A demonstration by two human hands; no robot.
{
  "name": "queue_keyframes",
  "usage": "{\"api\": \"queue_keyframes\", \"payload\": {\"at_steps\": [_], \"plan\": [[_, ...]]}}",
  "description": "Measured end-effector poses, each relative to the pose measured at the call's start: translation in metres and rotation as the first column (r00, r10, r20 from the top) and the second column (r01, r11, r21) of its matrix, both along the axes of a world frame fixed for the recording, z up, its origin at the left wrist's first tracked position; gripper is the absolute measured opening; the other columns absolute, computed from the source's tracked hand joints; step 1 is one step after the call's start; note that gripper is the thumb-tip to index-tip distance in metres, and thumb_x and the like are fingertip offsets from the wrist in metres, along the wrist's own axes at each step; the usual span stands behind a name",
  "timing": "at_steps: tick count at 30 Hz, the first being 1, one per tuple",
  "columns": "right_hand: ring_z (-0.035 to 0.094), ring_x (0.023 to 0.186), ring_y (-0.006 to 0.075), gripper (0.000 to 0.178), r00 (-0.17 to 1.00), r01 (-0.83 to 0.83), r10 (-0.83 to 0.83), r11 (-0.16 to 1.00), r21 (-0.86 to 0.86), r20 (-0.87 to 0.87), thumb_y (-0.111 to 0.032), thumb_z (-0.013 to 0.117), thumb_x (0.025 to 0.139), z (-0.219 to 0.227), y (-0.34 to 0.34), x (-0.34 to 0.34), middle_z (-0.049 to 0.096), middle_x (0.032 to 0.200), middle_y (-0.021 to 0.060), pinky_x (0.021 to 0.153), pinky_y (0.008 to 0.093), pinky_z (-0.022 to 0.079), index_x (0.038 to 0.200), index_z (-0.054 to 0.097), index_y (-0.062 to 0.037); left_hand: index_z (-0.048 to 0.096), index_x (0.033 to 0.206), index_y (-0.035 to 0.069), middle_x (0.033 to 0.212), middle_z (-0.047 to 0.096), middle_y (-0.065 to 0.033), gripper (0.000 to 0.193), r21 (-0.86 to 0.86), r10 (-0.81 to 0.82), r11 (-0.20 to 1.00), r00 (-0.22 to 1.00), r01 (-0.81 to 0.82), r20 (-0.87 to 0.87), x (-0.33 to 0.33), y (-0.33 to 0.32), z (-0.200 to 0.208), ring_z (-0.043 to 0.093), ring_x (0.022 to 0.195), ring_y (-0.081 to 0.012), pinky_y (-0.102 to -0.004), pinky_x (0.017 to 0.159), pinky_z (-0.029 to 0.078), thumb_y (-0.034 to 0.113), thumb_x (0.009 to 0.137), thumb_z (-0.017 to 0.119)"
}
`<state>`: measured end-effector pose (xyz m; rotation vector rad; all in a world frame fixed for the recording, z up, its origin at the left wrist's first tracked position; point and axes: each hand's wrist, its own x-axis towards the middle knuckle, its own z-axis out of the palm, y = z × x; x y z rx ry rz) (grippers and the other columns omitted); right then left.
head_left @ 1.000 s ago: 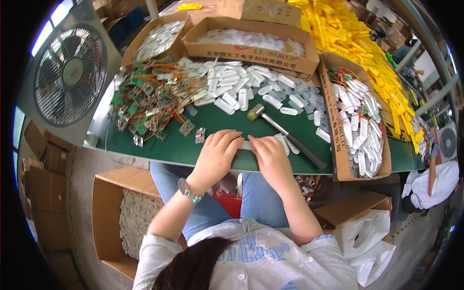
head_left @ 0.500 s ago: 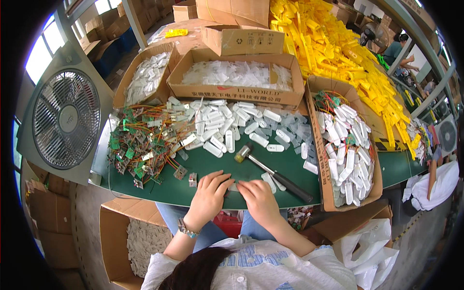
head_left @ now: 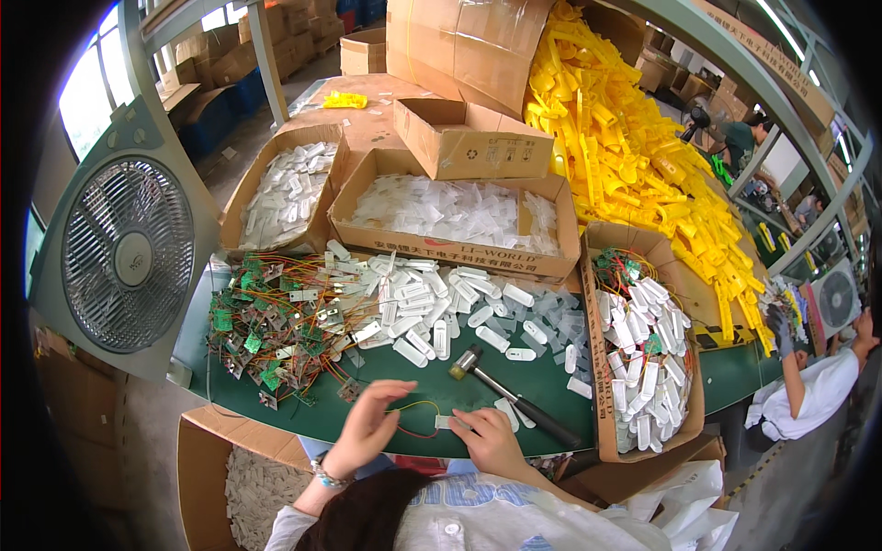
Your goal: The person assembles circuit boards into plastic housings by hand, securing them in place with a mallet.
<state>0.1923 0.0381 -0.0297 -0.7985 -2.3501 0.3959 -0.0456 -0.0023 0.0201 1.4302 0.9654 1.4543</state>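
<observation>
Near the front edge of the green table, my right hand (head_left: 491,443) has its fingertips on a small whitish part with wires (head_left: 443,422), pinching it at its right end. A thin red and yellow wire loop (head_left: 415,432) runs left from this part toward my left hand (head_left: 369,421). My left hand is raised a little, fingers stretched and apart, with nothing visible in it. A hammer (head_left: 514,398) with a black handle lies just beyond my right hand. White oblong plastic cases (head_left: 432,298) are heaped farther back, beside a tangle of wired circuit boards (head_left: 266,321) at left.
Cardboard boxes of clear and white pieces (head_left: 441,250) stand at the back. A box (head_left: 694,404) of cases with wires is at right, yellow plastic parts (head_left: 625,156) pile behind it. A fan (head_left: 133,257) stands left. A co-worker (head_left: 813,395) is at far right.
My left hand has come off the small part and moved left, its fingers opening. My right hand stays at the part, and the wire loop now shows. The view has tilted upward.
</observation>
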Motion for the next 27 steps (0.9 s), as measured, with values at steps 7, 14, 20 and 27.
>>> {"api": "queue_keyframes", "payload": {"at_steps": [7,14,20,27], "plan": [[0.058,0.117,0.0216,0.024,0.999,-0.011,0.006,0.996,0.088,0.049,-0.008,0.068,0.084,0.01,0.007,-0.004,0.066,0.126,0.0024,0.101,0.0423,0.045,0.107,0.073,-0.0096,0.05,0.119,0.002,0.117,0.06,-0.0193,0.047,0.475,0.281,0.864,0.944,-0.17,-0.173,-0.027,0.008,0.09,0.06,0.11,-0.0351,-0.0475,0.098,0.049,-0.021,0.078,0.047],[0.055,0.123,0.0246,0.03,0.997,0.006,-0.011,0.998,0.06,0.079,-0.009,0.071,0.083,0.007,0.014,0.005,0.064,0.128,0.0018,0.1,0.0437,0.044,0.113,0.071,-0.0111,0.061,0.112,0.025,0.105,0.066,-0.0026,0.033,0.933,0.717,0.329,0.682,-0.145,-0.147,-0.002,0.018,0.159,0.066,0.086,-0.0257,-0.036,0.063,0.047,0.016,0.082,0.074],[0.052,0.126,0.0278,0.037,0.996,-0.051,0.049,0.998,0.033,0.068,-0.008,0.072,0.08,0.007,0.011,0.004,0.063,0.13,0.0031,0.102,0.0465,0.043,0.116,0.07,-0.0119,0.048,0.132,0.02,0.106,0.061,0.0011,0.043,0.92,0.856,0.361,0.445,-0.151,-0.262,0.031,-0.04,0.202,0.056,0.102,-0.0266,-0.0332,0.075,0.049,0.004,0.093,0.058],[0.05,0.129,0.0289,0.042,0.992,-0.077,0.075,0.997,0.014,0.097,-0.004,0.07,0.077,0.004,0.009,0.005,0.061,0.133,0.004,0.105,0.0486,0.041,0.119,0.069,-0.0112,0.046,0.138,0.022,0.115,0.059,-0.0102,0.05,0.869,0.832,0.312,0.331,0.384,-0.445,-0.017,-0.04,0.232,0.059,0.102,-0.0329,-0.0377,0.076,0.052,0.007,0.093,0.061]]}}
